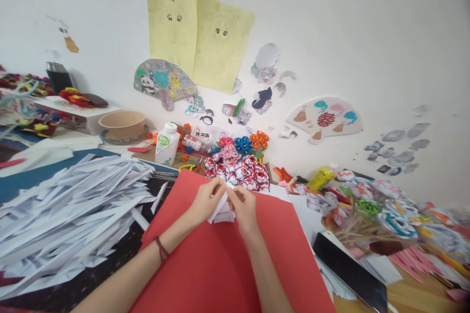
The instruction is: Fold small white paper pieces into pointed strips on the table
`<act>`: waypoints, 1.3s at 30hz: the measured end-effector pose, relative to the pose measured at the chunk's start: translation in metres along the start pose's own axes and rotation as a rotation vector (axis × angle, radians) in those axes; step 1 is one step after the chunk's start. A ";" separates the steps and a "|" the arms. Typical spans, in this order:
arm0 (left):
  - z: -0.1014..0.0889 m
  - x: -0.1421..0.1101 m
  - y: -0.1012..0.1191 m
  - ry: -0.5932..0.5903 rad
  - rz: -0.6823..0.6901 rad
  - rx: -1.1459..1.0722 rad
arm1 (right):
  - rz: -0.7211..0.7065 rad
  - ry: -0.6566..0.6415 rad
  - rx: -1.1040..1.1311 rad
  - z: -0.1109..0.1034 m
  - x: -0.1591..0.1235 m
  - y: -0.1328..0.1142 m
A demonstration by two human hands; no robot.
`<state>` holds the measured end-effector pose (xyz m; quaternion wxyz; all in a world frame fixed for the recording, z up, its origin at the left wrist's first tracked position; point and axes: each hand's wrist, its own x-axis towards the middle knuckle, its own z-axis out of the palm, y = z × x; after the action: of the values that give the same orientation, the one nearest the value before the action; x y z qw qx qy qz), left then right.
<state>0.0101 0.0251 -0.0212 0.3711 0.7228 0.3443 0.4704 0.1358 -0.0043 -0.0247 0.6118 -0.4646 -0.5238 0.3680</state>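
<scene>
Both of my hands meet above a stack of red paper sheets (205, 264). Between my left hand (207, 198) and my right hand (242, 205) is a small folded piece of white paper (222, 210). Thumb and fingers of each hand pinch it near its top, and its lower folds fan out below. The exact fold under my fingertips is hidden. To the left lies a big heap of folded white paper strips (81, 205). Just beyond my hands sits a cluster of red-and-white folded balls (242, 168).
A white bottle (167, 144) and a beige bowl (123, 124) stand near the wall. Blue and orange craft flowers (243, 145) rise behind the balls. At right are a black phone (350, 269), a yellow bottle (322, 177) and wrapped flowers on sticks (398, 220).
</scene>
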 end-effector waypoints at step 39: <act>-0.003 -0.002 0.001 -0.054 -0.025 0.211 | 0.107 -0.029 0.123 -0.018 0.008 0.019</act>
<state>0.0065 0.0234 -0.0208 0.3080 0.7659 0.3909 0.4072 0.1560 0.0058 -0.0404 0.6111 -0.4483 -0.4833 0.4383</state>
